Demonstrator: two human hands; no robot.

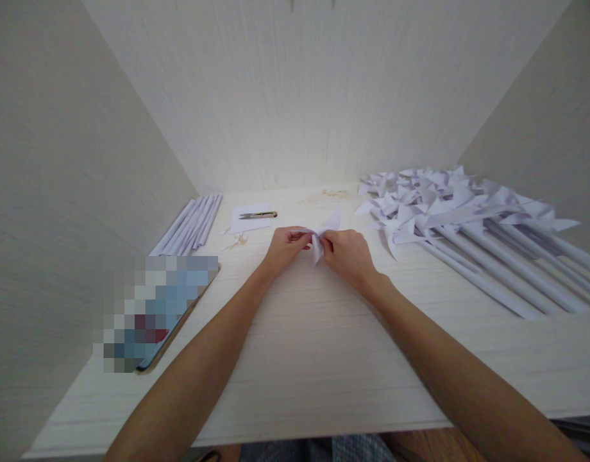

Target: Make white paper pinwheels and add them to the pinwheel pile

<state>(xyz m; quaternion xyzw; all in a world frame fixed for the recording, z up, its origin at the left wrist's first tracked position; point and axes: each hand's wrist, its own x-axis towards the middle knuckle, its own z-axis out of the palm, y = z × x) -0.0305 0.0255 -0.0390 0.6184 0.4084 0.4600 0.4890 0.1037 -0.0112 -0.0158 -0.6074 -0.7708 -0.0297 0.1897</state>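
Note:
Between my two hands, over the middle of the table, is a white paper pinwheel (330, 222) with pointed blades. My left hand (289, 246) pinches it from the left, thumb and fingers closed near its centre. From the right, my right hand (345, 251) grips it with the fingers curled in. My fingers cover most of the pinwheel's centre. Beyond my left hand, thread snips (257, 215) lie on a small stack of white paper (237, 224).
Finished paper pinwheels on sticks (420, 205) are piled at the right, their rolled paper sticks (511, 263) pointing toward me. More rolled paper sticks (192, 221) lie at the far left. A phone (179, 321) with a blurred screen rests nearer. Walls enclose the table (324, 359).

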